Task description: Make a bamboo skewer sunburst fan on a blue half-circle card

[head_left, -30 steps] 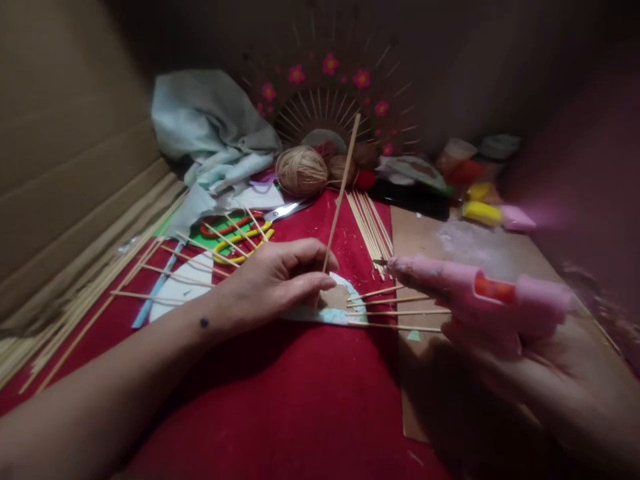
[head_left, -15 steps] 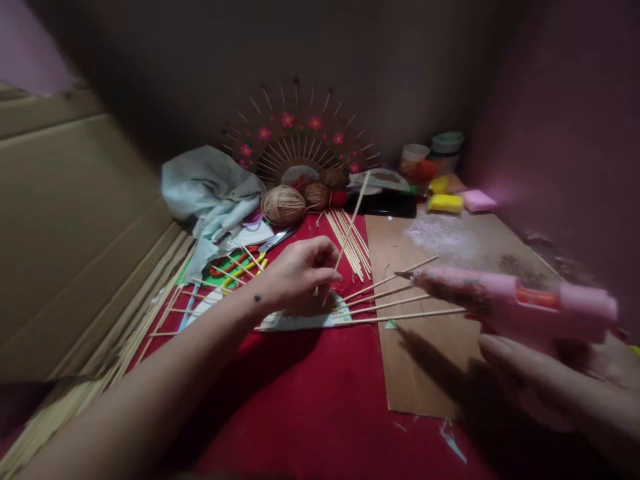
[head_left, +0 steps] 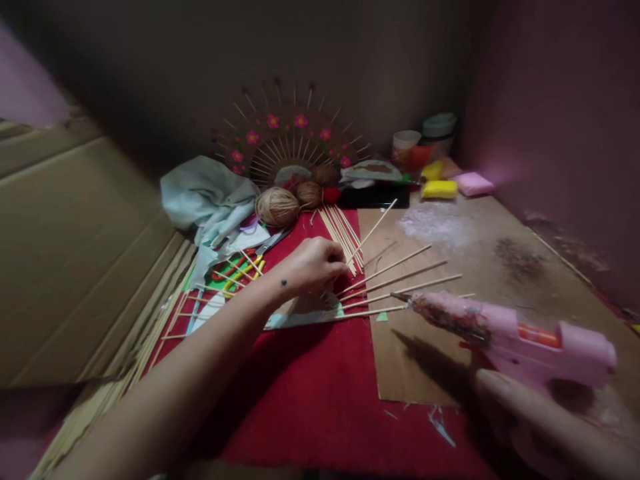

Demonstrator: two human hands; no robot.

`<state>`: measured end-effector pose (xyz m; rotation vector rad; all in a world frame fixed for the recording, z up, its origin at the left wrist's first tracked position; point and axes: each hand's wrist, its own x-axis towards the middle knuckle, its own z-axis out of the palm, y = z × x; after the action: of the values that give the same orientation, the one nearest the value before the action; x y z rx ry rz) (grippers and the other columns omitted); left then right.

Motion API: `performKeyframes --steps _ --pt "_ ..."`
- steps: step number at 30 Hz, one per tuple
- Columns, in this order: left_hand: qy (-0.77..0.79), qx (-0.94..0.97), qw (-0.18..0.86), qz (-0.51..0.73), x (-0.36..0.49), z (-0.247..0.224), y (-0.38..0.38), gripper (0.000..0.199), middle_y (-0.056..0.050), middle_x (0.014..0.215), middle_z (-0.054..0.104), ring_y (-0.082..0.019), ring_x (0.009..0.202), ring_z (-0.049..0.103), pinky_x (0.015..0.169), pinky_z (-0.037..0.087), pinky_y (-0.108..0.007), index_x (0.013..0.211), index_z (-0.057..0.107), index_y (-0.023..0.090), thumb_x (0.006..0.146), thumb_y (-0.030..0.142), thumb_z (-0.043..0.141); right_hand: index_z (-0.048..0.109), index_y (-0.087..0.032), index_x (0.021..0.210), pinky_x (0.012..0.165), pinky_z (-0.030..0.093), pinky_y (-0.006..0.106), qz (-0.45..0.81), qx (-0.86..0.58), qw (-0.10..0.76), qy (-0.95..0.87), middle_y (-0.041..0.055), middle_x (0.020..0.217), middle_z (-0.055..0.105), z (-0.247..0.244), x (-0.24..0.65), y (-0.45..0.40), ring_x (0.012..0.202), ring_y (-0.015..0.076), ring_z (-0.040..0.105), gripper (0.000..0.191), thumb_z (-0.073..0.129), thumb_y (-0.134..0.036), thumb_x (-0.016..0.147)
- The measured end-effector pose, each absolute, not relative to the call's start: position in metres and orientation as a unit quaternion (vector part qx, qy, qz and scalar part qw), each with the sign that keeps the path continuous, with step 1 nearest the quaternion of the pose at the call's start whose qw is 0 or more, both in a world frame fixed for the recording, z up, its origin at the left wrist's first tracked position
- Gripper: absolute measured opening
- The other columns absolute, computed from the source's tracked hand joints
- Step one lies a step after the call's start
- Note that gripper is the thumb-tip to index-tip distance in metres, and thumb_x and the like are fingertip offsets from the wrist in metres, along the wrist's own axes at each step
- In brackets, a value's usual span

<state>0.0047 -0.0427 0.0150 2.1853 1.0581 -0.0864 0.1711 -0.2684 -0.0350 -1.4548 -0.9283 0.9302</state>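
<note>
My left hand point(head_left: 325, 264) pinches a thin wooden stick point(head_left: 374, 230) over a pale half-round piece point(head_left: 300, 320). Several sticks point(head_left: 400, 272) fan out from that piece to the right, and others reach left from beneath my forearm. At the right, my right hand point(head_left: 530, 400) is wrapped round a pink glue gun point(head_left: 505, 333). The gun's dark nozzle points left, above the sticks' outer ends. Part of the pale piece is hidden by my left hand and wrist.
Loose sticks point(head_left: 341, 240) lie beyond my left hand, near twine balls point(head_left: 277, 207). Scissors point(head_left: 245, 272) and a pale cloth point(head_left: 205, 197) are at the left. A brown board point(head_left: 415, 373) lies right; a flowered stick fan point(head_left: 300, 137) stands behind. Cardboard point(head_left: 65, 260) rises at far left.
The stick in my left hand has gone from nearly upright to leaning right, lower over the fanned sticks. The glue gun sits slightly lower in view, and the whole view has shifted a little.
</note>
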Motion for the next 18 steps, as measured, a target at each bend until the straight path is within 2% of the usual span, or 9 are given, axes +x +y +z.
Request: performKeyframes --steps 4,6,9,14,18 --pt "0.4 0.845 0.352 -0.047 0.009 0.014 -0.04 0.018 0.001 0.05 0.057 -0.011 0.042 0.052 0.043 0.036 -0.022 0.07 0.058 0.016 0.079 0.032 0.056 0.063 -0.033 0.122 0.103 0.043 0.035 0.447 -0.633 0.548 -0.314 0.0008 0.136 0.056 -0.027 0.165 -0.268 0.129 0.0301 0.046 0.057 0.07 -0.051 0.068" --pt "0.403 0.845 0.349 -0.055 0.011 0.013 -0.04 0.018 0.001 0.05 0.057 -0.011 0.041 0.052 0.042 0.037 -0.022 0.071 0.059 0.016 0.078 0.032 0.056 0.063 -0.035 0.121 0.105 0.04 0.034 0.46 -0.628 0.553 -0.296 -0.001 0.137 0.055 -0.026 0.163 -0.268 0.13 0.0293 0.044 0.059 0.071 -0.051 0.066" --pt "0.406 0.852 0.326 -0.058 0.015 0.012 -0.041 0.017 0.0 0.051 0.058 -0.011 0.041 0.051 0.042 0.036 -0.022 0.071 0.06 0.015 0.078 0.03 0.056 0.064 -0.035 0.119 0.106 0.038 0.031 0.46 -0.624 0.561 -0.291 -0.0021 0.136 0.055 -0.024 0.161 -0.268 0.131 0.0283 0.044 0.06 0.074 -0.049 0.062" --pt "0.413 0.868 0.268 -0.072 0.021 0.014 -0.044 0.016 -0.001 0.052 0.06 -0.01 0.044 0.053 0.046 0.036 -0.021 0.074 0.063 0.014 0.079 0.027 0.054 0.064 -0.031 0.121 0.108 0.036 0.038 0.448 -0.634 0.562 -0.286 0.0018 0.133 0.058 -0.025 0.16 -0.268 0.128 0.0304 0.047 0.056 0.07 -0.05 0.068" --pt "0.397 0.886 0.221 -0.086 0.023 0.012 -0.043 0.018 -0.003 0.058 0.064 -0.011 0.052 0.056 0.052 0.037 -0.021 0.078 0.066 0.013 0.079 0.027 0.054 0.064 -0.031 0.121 0.103 0.043 0.037 0.442 -0.622 0.567 -0.308 0.0026 0.125 0.064 -0.031 0.163 -0.269 0.121 0.0309 0.054 0.052 0.07 -0.045 0.071"
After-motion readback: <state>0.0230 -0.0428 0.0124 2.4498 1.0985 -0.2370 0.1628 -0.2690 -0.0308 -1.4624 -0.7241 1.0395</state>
